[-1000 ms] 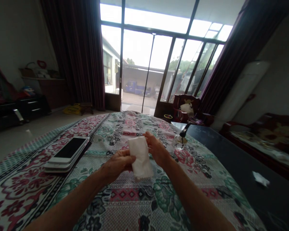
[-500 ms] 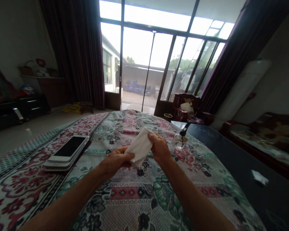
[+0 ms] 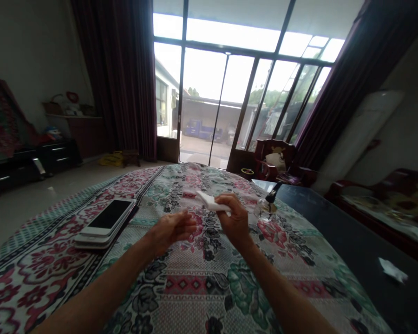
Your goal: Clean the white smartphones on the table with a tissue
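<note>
A folded white tissue [image 3: 206,200] is pinched in my right hand [image 3: 234,217], above the flowered tablecloth [image 3: 195,301]. My left hand [image 3: 174,229] is apart from it, to the lower left, with fingers stretched out and nothing in them. Off to the left lies a stack of white phones or tablets [image 3: 106,222], the top one with a dark screen facing up. Just right of my right hand stands a clear pump bottle [image 3: 265,208] with a black nozzle.
Beyond the cloth's right edge, a dark surface [image 3: 337,232] carries a crumpled white tissue [image 3: 393,270]. Wooden seats [image 3: 277,157] stand at the back right. Glass doors [image 3: 209,106] between dark curtains face me.
My left hand has let go of the tissue and moved slightly away from it. The tissue, now only in my right hand, has tipped to a flatter angle. The view has shifted a little.
</note>
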The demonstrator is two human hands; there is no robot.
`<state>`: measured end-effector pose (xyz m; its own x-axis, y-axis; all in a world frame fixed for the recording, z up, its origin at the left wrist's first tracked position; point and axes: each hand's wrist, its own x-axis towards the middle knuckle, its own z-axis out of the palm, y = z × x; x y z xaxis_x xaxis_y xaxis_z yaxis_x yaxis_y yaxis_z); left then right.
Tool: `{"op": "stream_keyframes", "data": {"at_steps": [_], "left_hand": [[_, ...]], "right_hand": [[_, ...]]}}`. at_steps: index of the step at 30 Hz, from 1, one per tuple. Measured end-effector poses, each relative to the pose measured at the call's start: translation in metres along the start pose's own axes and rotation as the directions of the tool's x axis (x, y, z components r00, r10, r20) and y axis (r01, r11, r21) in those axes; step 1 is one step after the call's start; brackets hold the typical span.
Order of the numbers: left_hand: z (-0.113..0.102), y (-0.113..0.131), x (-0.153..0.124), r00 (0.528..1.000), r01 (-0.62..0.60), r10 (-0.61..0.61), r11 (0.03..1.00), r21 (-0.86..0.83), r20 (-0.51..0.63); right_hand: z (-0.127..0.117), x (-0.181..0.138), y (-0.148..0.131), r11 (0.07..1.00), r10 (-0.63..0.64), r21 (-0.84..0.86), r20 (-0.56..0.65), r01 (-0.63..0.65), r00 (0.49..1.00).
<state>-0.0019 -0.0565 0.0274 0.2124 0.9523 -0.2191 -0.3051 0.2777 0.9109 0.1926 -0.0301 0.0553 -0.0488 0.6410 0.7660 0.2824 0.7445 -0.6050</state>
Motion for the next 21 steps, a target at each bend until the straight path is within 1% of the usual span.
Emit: {"op": "stream_keyframes", "data": {"at_steps": [1,2,3,4,5,7,8,9,10,11,12,13,14,15,16,17,18,19,21], "left_hand": [[0.002,0.002,-0.001,0.997,0.038,-0.032,0.996,-0.079,0.075],[0.005,0.003,-0.002,0.991,0.054,-0.033,0.986,-0.158,0.129],[0.008,0.004,-0.003,0.989,0.045,-0.011,0.971,-0.233,0.148],[0.010,0.005,-0.002,0.991,0.015,0.025,0.955,-0.295,0.133],[0.011,0.005,-0.002,0.994,-0.024,0.060,0.940,-0.341,0.095],[0.011,0.005,0.001,0.995,-0.083,0.095,0.916,-0.394,0.009],[0.010,0.004,0.003,0.995,-0.095,0.094,0.907,-0.410,-0.021],[0.009,0.003,0.004,0.995,-0.100,0.090,0.900,-0.425,-0.043],[0.008,0.002,0.006,0.994,-0.104,0.084,0.891,-0.441,-0.064],[0.008,0.001,0.007,0.994,-0.107,0.078,0.884,-0.455,-0.082],[0.008,0.000,0.008,0.992,-0.110,0.073,0.879,-0.463,-0.098],[0.009,-0.001,0.009,0.991,-0.115,0.070,0.877,-0.467,-0.113],[0.010,-0.002,0.010,0.989,-0.121,0.069,0.876,-0.467,-0.128],[0.012,-0.004,0.010,0.987,-0.129,0.070,0.876,-0.465,-0.143],[0.014,-0.005,0.010,0.985,-0.137,0.072,0.876,-0.462,-0.156],[0.016,-0.007,0.010,0.984,-0.141,0.072,0.878,-0.458,-0.166],[0.017,-0.008,0.010,0.983,-0.140,0.068,0.881,-0.453,-0.173],[0.018,-0.010,0.010,0.983,-0.133,0.059,0.885,-0.447,-0.176],[0.018,-0.011,0.009,0.985,-0.104,0.030,0.892,-0.441,-0.172]], "right_hand": [[0.004,-0.005,-0.002,0.997,-0.081,-0.005,0.046,0.081,0.996],[0.007,-0.010,-0.004,0.989,-0.144,-0.008,0.105,0.145,0.984],[0.011,-0.015,-0.005,0.980,-0.192,-0.014,0.177,0.198,0.965],[0.014,-0.020,-0.006,0.969,-0.237,-0.017,0.244,0.248,0.940],[0.016,-0.023,-0.004,0.954,-0.281,-0.014,0.304,0.299,0.910],[0.018,-0.027,0.001,0.926,-0.351,-0.001,0.371,0.378,0.860],[0.019,-0.028,0.006,0.921,-0.363,0.001,0.366,0.389,0.857],[0.018,-0.028,0.011,0.929,-0.347,-0.005,0.330,0.369,0.878],[0.018,-0.027,0.016,0.952,-0.289,-0.019,0.266,0.305,0.920],[0.017,-0.026,0.021,0.982,-0.180,-0.024,0.193,0.188,0.965],[0.016,-0.025,0.024,1.000,-0.025,0.004,0.132,0.025,0.991],[0.016,-0.024,0.026,0.984,0.157,0.069,0.111,-0.166,0.981],[0.017,-0.023,0.027,0.921,0.336,0.154,0.148,-0.357,0.930],[0.018,-0.023,0.025,0.820,0.471,0.235,0.241,-0.522,0.849],[0.020,-0.024,0.022,0.708,0.539,0.297,0.358,-0.640,0.762],[0.023,-0.025,0.019,0.617,0.553,0.338,0.457,-0.711,0.697],[0.025,-0.026,0.015,0.562,0.543,0.362,0.518,-0.744,0.662],[0.028,-0.026,0.012,0.540,0.533,0.377,0.540,-0.753,0.652],[0.030,-0.027,0.010,0.526,0.540,0.386,0.537,-0.758,0.649]]}}
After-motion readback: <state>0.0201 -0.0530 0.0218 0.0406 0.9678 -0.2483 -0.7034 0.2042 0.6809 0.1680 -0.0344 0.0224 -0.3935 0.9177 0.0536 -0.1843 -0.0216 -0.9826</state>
